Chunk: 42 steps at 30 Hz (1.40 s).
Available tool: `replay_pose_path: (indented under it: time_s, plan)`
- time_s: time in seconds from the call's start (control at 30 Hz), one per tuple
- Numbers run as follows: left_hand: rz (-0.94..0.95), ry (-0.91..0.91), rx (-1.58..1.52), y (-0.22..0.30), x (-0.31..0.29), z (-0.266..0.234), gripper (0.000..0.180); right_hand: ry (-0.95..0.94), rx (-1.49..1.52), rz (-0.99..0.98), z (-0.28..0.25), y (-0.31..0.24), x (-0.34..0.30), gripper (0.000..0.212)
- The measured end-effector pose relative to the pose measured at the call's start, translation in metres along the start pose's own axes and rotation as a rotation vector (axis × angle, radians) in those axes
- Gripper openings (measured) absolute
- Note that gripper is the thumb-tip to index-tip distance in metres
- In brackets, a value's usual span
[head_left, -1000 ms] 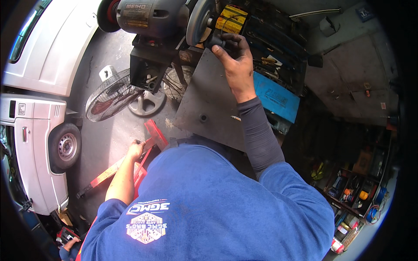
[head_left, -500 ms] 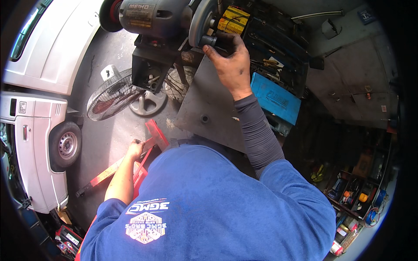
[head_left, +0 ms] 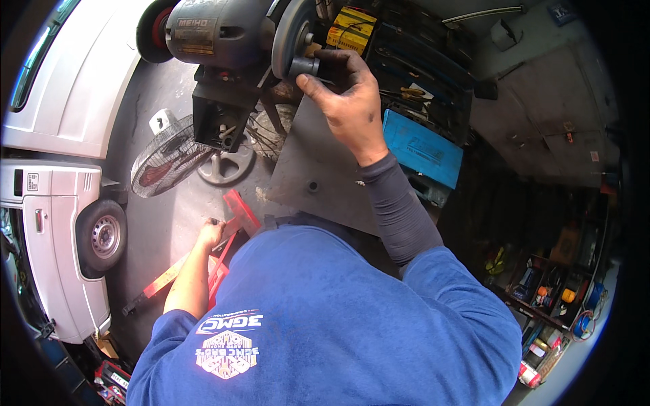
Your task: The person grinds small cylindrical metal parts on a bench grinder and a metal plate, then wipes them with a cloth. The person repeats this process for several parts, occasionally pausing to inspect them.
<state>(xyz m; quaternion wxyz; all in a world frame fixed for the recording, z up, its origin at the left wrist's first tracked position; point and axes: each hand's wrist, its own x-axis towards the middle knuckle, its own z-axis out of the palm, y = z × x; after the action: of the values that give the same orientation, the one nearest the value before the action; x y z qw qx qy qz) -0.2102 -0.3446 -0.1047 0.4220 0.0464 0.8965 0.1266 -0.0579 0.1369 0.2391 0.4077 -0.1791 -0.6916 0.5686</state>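
Observation:
A dark bench grinder (head_left: 217, 34) with a wheel at each end stands ahead of me. My right hand (head_left: 352, 108) pinches a small grey metal cylinder (head_left: 306, 65) between thumb and fingers, beside the grinder's right grinding wheel (head_left: 288, 40). Whether the cylinder touches the wheel I cannot tell. Lower left, my left hand (head_left: 212, 232) is closed by a red metal frame (head_left: 240, 213). Anything inside those fingers is hidden.
A fan (head_left: 169, 155) stands on the floor left of the grinder's pedestal. Below my right wrist lies a grey metal plate (head_left: 325, 169). A blue case (head_left: 423, 149) and a yellow box (head_left: 351, 30) are on the right. A white vehicle (head_left: 61, 237) is parked at left.
The grinder, the plate and my right hand with the cylinder sit a little further left in the picture. My right hand keeps its pinch by the wheel. The left hand has hardly moved.

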Motion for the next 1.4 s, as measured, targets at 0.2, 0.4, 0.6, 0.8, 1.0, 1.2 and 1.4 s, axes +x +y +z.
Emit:
replay_pose_path:
  time_s: [0.2, 0.4, 0.6, 0.8, 1.0, 1.2, 1.4]
  plan:
    - [0.010, -0.012, 0.002, 0.004, 0.002, -0.001, 0.057, 0.039, 0.361, 0.285, -0.011, 0.006, -0.003, 0.045]
    - [0.037, -0.005, 0.021, 0.002, 0.006, 0.004, 0.059, 0.006, 0.161, 0.156, -0.026, 0.033, 0.005, 0.047]
    - [0.082, -0.031, 0.059, 0.006, 0.005, 0.004, 0.061, 0.027, 0.078, 0.168, -0.022, 0.050, 0.013, 0.040]
    - [0.012, -0.058, 0.001, 0.017, -0.004, 0.004, 0.059, 0.062, 0.104, 0.136, -0.009, 0.048, 0.023, 0.032]
    - [0.042, 0.001, 0.002, 0.018, -0.005, 0.009, 0.054, 0.103, 0.079, 0.220, 0.002, 0.039, 0.023, 0.035]
    - [-0.046, -0.047, -0.087, 0.019, -0.008, 0.008, 0.056, 0.064, -0.022, 0.275, 0.003, 0.040, 0.024, 0.037]
    - [0.061, -0.032, 0.024, 0.014, 0.009, 0.009, 0.057, 0.064, -0.118, 0.174, 0.002, 0.042, 0.025, 0.031]
